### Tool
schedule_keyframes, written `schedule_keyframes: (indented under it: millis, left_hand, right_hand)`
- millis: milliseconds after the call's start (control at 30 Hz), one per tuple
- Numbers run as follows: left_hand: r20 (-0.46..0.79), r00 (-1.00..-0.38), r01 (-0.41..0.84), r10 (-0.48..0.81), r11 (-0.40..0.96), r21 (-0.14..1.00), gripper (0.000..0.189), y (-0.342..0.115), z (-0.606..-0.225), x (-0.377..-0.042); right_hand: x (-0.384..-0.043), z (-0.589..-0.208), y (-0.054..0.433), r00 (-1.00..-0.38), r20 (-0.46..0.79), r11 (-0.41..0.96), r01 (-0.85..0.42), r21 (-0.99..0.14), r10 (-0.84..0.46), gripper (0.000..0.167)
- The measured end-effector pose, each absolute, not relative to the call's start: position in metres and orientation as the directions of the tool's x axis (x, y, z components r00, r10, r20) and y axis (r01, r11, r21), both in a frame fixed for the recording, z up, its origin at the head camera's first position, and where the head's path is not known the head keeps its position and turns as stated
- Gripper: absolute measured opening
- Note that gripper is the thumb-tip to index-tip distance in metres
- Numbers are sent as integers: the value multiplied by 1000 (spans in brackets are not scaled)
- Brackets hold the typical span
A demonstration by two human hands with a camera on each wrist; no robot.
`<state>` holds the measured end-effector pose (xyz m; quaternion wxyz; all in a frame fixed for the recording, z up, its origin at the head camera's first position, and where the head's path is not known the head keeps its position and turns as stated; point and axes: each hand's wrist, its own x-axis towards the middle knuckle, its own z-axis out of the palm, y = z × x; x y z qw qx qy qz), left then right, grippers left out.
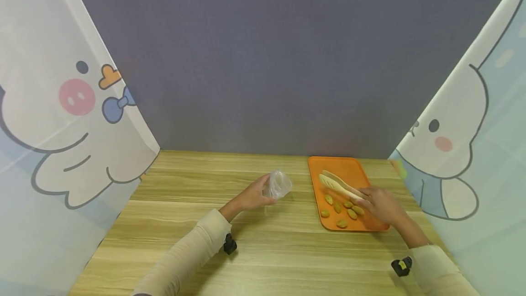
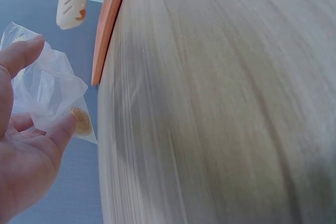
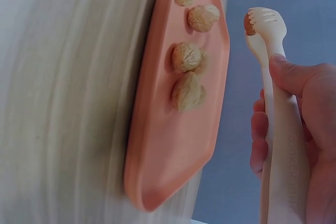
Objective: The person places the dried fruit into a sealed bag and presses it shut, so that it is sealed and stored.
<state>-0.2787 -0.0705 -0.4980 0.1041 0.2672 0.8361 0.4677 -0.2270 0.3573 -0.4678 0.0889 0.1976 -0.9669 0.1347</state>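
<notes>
My left hand (image 1: 255, 194) grips a clear plastic bag (image 1: 281, 183) above the table, left of the orange tray (image 1: 339, 163). In the left wrist view, a brown rounded piece (image 2: 82, 123) shows in the bag's lower corner, by a fingertip. My right hand (image 1: 385, 205) holds cream slotted tongs (image 1: 338, 187) over the tray, thumb on one arm and fingers round the other. Between the tong tips sits a brown piece (image 3: 249, 23), seen in the right wrist view. Several wrinkled, olive-brown oval pieces like dried fruit (image 1: 352, 214) lie on the tray's near half.
The wood-grain table (image 1: 185, 182) extends left and in front of the tray. A grey panel (image 1: 255, 67) stands along its back edge. Cartoon-printed white sheets (image 1: 37, 118) slope along both sides.
</notes>
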Motion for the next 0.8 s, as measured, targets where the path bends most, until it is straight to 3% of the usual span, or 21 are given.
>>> schedule_keyframes:
  millis: [533,800]
  left_hand:
    - [78,-835,355,545,425,833,90,-69,-496,-277]
    - [76,-833,355,548,424,833,90,-69,-493,-275]
  right_hand:
    - [-232,-453,331,-863,269,857,-481,-185,-427,38]
    - [-236,-444,315,-863,255,842,-492,-223,-436,37]
